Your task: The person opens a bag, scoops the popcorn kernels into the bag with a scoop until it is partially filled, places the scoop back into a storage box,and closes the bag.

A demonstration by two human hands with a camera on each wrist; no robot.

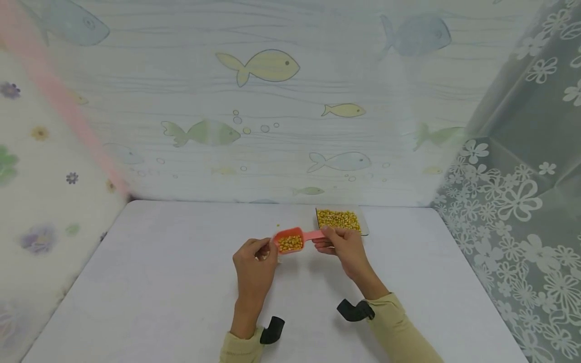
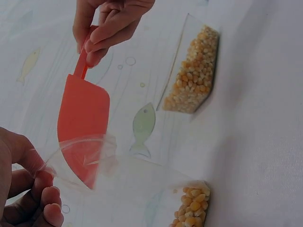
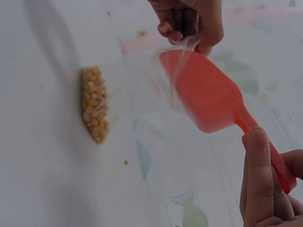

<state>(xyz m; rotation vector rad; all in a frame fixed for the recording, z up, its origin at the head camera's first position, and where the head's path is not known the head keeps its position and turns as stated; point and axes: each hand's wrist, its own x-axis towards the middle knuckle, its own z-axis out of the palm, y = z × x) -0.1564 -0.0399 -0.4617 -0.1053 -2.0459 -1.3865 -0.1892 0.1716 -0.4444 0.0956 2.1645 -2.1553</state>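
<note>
My right hand [image 1: 347, 249] grips the handle of a red-orange scoop [image 1: 276, 241], whose bowl is loaded with yellow corn kernels [image 1: 290, 244]. At the scoop's tip, my left hand [image 1: 256, 259] pinches the top edge of a clear plastic bag [image 2: 128, 165]. In the left wrist view the front of the scoop [image 2: 83, 113] lies inside the bag's mouth. More corn kernels [image 3: 94, 106] fill the bottom of the bag, which hangs down close over the table.
A clear rectangular container [image 1: 364, 227] of corn kernels stands at the back of the white table [image 1: 159, 282], behind my right hand. One loose kernel [image 1: 278, 225] lies near the back edge. A fish-patterned curtain [image 1: 272, 151] borders the table's far side.
</note>
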